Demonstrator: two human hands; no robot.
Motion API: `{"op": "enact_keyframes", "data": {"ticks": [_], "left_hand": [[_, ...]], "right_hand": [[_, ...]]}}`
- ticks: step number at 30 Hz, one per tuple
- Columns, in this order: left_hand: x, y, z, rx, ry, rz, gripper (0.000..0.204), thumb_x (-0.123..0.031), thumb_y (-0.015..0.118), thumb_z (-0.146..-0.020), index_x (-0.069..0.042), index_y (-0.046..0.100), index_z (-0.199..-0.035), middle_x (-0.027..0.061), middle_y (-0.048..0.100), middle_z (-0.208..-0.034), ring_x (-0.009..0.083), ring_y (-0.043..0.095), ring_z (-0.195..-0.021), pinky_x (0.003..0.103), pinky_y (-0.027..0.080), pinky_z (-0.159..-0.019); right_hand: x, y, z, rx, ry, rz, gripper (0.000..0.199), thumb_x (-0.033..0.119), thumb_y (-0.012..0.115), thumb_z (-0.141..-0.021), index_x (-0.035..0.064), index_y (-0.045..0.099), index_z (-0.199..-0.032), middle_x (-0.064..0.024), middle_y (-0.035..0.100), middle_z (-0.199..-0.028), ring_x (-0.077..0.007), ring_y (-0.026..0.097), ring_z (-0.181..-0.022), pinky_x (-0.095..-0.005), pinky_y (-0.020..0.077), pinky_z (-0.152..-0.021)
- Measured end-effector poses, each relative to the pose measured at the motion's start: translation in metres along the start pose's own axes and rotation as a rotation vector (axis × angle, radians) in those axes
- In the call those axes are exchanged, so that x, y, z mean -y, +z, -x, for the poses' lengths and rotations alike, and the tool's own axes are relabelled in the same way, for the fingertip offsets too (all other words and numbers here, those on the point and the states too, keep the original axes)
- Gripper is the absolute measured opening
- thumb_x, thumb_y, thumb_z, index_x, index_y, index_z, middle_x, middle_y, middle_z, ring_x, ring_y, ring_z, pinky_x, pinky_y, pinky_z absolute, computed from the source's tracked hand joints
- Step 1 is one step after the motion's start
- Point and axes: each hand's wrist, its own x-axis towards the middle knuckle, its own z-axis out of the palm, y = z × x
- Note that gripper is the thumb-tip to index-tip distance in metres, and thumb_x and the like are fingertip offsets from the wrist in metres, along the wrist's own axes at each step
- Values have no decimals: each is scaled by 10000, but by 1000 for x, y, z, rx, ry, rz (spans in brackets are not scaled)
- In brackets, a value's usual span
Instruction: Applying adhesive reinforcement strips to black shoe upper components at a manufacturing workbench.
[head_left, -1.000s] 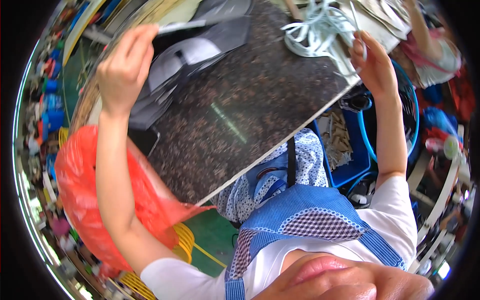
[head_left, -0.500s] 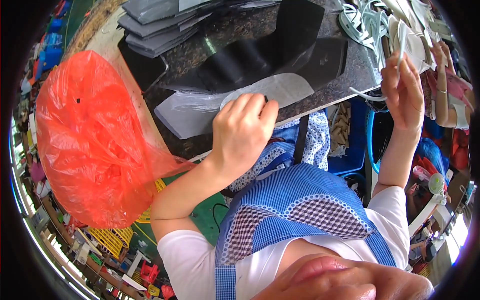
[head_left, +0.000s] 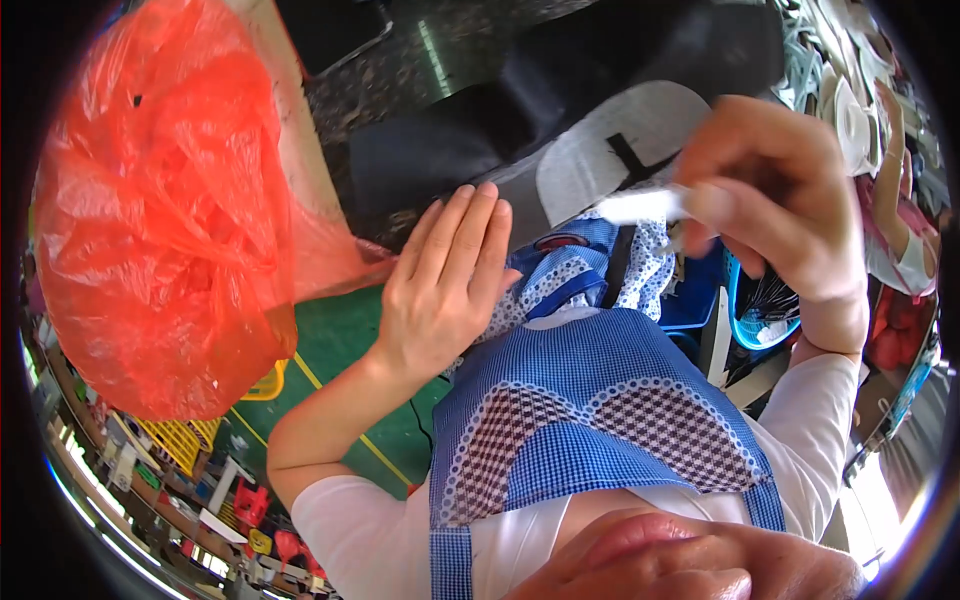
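The black sheet (head_left: 425, 150) lies on the counter (head_left: 385, 88), grey patch (head_left: 655, 112) already on it, your left hand (head_left: 440, 280) flat and unclenched at its edge, your right hand (head_left: 775, 205) pinching a blurred white strip (head_left: 640, 207), seemingly not yet attached.

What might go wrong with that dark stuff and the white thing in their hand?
The dark material might slide off, as its near edge comes close to the blue apron, with just the left hand laid flat there.

The white strip might slip loose, since only fingers of the right hand seem to pinch it.

The red plastic bag might snag, because its tip is near the left hand.
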Motion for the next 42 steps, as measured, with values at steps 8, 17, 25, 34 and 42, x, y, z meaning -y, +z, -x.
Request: {"op": "enact_keyframes", "data": {"ticks": [8, 17, 25, 34, 42], "left_hand": [[-3, 28, 18, -197, -64, 133, 514, -216, 814, -832, 7, 697, -1280, 147, 571, -1216, 332, 572, -1161, 471, 561, -1027], [1, 23, 8, -126, -31, 21, 334, -119, 581, -962, -40, 666, -1275, 105, 623, -1387, 235, 563, -1307, 364, 519, -1063], [6, 14, -12, -20, 27, -134, 593, -408, 708, -866, -21, 640, -1311, 92, 622, -1223, 241, 594, -1123, 401, 478, -940], [-32, 1, -83, 233, 165, -255, 628, -306, 663, -875, 86, 572, -1358, 197, 590, -1316, 321, 542, -1248, 386, 432, -1122], [-30, -1, -114, 210, 245, -521, 500, -178, 588, -896, 47, 622, -1340, 135, 599, -1378, 215, 572, -1047, 268, 468, -825]], "right_hand": [[-48, 39, -66, 216, 44, 227, 160, 167, 695, -971, 8, 708, -979, -75, 717, -789, -119, 681, -637, -264, 531, -570], [-54, 56, -75, 81, -187, 848, 276, 281, 782, -838, 30, 680, -783, -146, 685, -718, -363, 677, -656, -429, 530, -580], [-44, -7, -55, -65, 31, 572, 163, 188, 767, -868, 31, 750, -911, -127, 703, -749, -251, 694, -672, -347, 519, -627], [-49, -25, -63, -109, -247, 1356, 290, 333, 795, -880, 69, 687, -928, -115, 716, -777, -299, 722, -694, -382, 552, -614], [-70, -41, -63, -195, -205, 1136, 185, 218, 747, -931, 45, 681, -944, -87, 688, -738, -219, 696, -650, -346, 506, -550]]}}
